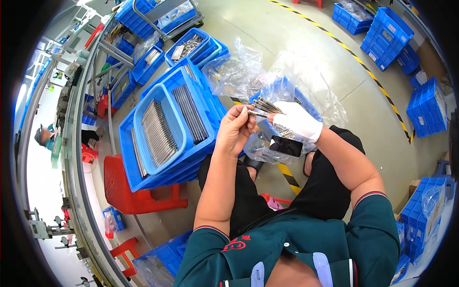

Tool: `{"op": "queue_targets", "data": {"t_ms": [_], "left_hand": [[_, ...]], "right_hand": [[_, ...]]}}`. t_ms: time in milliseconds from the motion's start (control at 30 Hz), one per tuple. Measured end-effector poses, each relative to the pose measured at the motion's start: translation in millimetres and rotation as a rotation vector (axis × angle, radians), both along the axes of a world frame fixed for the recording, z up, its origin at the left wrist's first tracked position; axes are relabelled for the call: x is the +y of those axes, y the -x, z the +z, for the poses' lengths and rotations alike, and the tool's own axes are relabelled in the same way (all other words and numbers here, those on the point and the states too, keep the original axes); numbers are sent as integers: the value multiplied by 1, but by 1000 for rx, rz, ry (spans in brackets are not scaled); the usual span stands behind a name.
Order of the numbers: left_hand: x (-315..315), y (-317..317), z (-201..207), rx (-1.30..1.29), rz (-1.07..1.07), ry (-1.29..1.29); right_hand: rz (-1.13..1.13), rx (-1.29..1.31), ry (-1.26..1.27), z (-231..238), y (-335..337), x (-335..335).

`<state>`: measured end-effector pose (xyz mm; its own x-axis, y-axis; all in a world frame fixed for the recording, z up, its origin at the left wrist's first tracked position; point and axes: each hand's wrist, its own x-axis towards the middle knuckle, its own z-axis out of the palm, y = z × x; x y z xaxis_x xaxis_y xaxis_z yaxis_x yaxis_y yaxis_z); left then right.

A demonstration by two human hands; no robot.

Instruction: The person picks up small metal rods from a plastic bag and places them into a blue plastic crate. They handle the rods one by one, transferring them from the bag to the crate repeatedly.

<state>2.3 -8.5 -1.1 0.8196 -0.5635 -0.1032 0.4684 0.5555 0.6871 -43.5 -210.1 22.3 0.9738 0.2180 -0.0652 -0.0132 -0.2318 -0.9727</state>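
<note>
My right hand (301, 122), in a white glove, is closed round a small bundle of slim metal rods (266, 104) whose ends fan out to the left. My bare left hand (235, 128) pinches the end of one metal rod (258, 114) that reaches across to the gloved fingers. Below the hands is a blue bin (311, 106) lined with clear plastic, with more metal pieces (286, 132) partly covered by my glove. A black phone (286, 146) lies face up at the bin's near side.
To the left, stacked blue crates (129, 138) carry a light blue basket (138, 117) of neatly rowed rods, beside a red stool (117, 184). Clear plastic sheeting (306, 71) spreads beyond the bin. More blue crates (427, 107) stand right. Another person (45, 136) is far left.
</note>
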Motion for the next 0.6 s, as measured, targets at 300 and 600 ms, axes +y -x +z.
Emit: {"op": "queue_targets", "data": {"t_ms": [300, 600], "left_hand": [[6, 0, 11, -309, 135, -502], [14, -4, 10, -443, 303, -638]], "right_hand": [[5, 84, -13, 4, -2, 0], [-26, -7, 19, -9, -6, -15]]}}
